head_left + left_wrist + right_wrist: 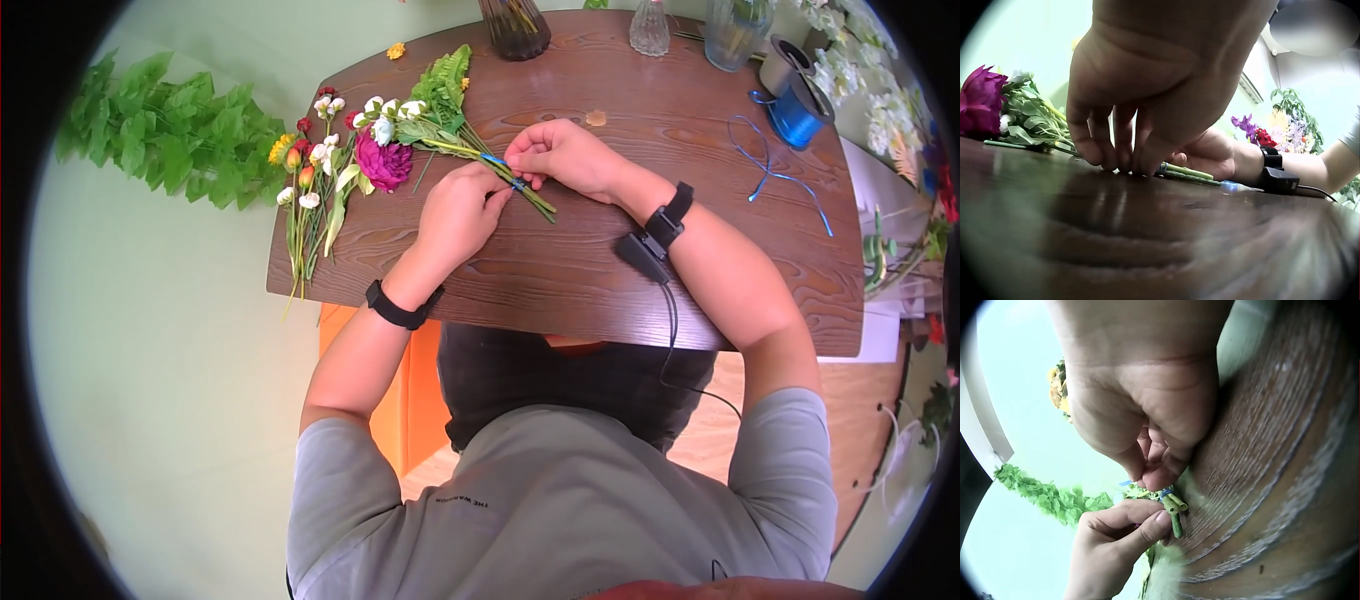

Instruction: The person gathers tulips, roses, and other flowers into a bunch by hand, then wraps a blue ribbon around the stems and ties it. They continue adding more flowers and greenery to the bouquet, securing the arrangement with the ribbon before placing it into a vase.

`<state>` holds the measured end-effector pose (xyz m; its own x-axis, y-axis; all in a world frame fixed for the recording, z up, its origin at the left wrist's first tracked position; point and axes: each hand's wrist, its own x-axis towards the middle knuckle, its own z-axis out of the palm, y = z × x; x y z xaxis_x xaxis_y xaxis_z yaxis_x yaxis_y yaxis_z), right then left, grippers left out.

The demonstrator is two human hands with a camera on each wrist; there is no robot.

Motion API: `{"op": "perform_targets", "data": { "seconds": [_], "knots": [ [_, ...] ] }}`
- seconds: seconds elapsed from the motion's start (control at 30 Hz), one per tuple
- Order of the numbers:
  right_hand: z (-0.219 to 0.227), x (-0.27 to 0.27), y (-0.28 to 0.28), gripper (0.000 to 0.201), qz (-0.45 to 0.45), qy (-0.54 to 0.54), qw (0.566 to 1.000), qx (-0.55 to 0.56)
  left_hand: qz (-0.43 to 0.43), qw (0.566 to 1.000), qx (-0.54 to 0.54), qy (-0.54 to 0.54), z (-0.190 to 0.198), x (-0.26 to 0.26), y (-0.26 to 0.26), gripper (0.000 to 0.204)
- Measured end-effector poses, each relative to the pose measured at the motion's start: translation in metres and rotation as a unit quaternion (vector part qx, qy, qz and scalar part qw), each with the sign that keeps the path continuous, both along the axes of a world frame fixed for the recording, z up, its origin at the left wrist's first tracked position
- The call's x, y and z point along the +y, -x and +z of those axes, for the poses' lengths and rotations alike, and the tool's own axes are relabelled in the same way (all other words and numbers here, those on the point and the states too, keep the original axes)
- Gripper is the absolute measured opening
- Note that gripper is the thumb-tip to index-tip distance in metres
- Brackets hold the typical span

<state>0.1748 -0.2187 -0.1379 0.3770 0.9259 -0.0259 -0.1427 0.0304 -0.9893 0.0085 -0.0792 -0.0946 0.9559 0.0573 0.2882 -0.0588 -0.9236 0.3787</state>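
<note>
A small bunch of artificial flowers lies on the table, with a purple bloom point(383, 162), white blossoms point(385, 118) and a green fern leaf point(442, 85) at its head. Blue ribbon point(517, 184) is wrapped round its green stems point(542, 207). My left hand point(460, 212) pinches the stems beside the ribbon, low over the tabletop. Just across from it, my right hand point(572, 160) pinches the ribbon between thumb and fingertips. A bit of blue ribbon point(1125, 483) pokes out by those fingertips in the right wrist view, where the cut stem ends point(1175, 509) also show.
Loose flowers point(310, 190) lie at the table's left, beside a leafy green garland point(170, 130). A blue ribbon spool point(802, 112) stands at the back right, with a loose ribbon length point(770, 172) nearby. Glass vases point(650, 30) line the far edge.
</note>
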Motion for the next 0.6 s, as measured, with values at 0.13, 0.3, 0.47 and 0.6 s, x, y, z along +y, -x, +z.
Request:
{"op": "perform_targets", "data": {
  "seconds": [0.13,0.3,0.47,0.6],
  "knots": [
    [0.002,0.000,0.001,0.012,0.002,0.001,1.000,0.001,-0.016,0.999,-0.014,-0.027,-0.003,-0.002,-0.002,0.011],
    [0.001,0.000,0.000,0.012,-0.003,-0.001,1.000,0.002,-0.024,0.998,-0.043,-0.042,-0.019,0.008,-0.002,0.013],
    [-0.001,0.002,0.000,0.012,-0.004,-0.002,1.000,0.005,0.069,0.993,0.077,0.063,-0.009,0.005,0.005,0.016],
    [0.001,0.000,0.001,0.012,-0.006,-0.003,1.000,0.005,0.020,0.999,0.020,0.018,-0.002,0.004,0.008,0.016]
  ]
}}
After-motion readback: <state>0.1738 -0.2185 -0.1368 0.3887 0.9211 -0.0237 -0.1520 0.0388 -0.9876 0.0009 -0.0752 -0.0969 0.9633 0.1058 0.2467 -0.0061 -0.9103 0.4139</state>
